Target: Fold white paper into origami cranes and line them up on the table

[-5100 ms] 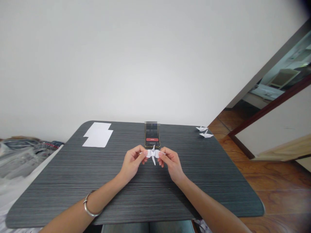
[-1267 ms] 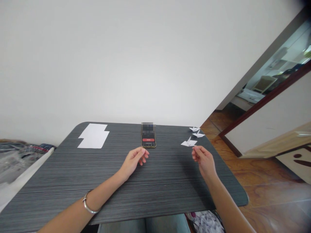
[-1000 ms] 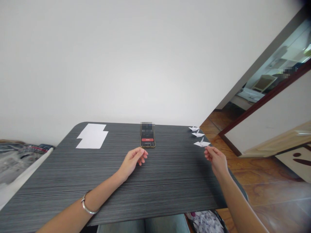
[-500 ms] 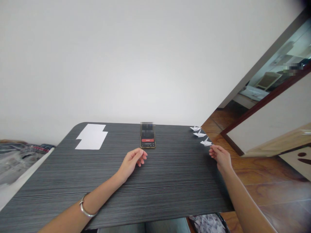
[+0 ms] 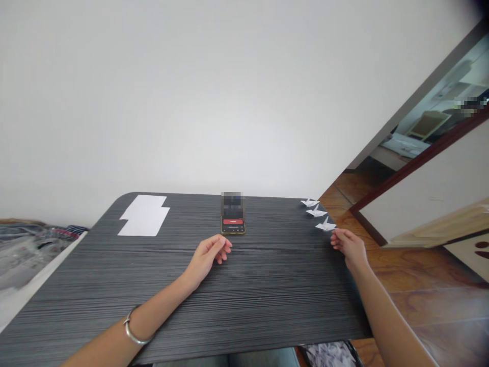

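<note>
Your left grip (image 5: 205, 256), half open, looked empty, with the phone (image 5: 233, 210) just past it. Two paper birds (image 5: 316, 212) sat beyond your right grip (image 5: 351, 248), which pinched the third bird (image 5: 325, 226) by one wing tip, likely to keep it neat.

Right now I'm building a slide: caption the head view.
Right hand at the nearest of three folded white paper cranes.
</note>
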Motion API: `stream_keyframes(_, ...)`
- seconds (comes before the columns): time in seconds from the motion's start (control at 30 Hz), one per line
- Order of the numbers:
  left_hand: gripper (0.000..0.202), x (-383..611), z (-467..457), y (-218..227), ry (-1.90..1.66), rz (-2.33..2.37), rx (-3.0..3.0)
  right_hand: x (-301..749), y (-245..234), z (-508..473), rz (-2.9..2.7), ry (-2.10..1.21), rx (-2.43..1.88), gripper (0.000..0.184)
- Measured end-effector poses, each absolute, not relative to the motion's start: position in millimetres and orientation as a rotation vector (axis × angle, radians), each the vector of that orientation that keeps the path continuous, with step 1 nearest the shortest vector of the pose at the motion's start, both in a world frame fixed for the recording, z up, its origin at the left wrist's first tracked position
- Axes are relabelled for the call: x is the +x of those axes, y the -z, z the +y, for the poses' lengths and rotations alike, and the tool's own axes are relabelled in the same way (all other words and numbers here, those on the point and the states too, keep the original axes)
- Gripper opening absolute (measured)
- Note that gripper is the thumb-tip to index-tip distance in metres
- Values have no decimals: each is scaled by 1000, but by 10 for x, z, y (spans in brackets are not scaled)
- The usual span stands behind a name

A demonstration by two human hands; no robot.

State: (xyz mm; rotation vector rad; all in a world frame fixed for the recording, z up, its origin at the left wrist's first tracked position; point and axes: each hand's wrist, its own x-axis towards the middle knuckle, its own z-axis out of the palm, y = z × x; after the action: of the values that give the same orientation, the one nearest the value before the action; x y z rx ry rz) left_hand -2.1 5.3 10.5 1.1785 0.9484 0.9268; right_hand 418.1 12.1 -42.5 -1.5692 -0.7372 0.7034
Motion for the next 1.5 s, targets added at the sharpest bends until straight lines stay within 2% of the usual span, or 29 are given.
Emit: stream_keyframes(1.5, 31, -41, 52, -95, -930, 947, 1157, 4108, 469, 230, -703, -587, -1689, 27)
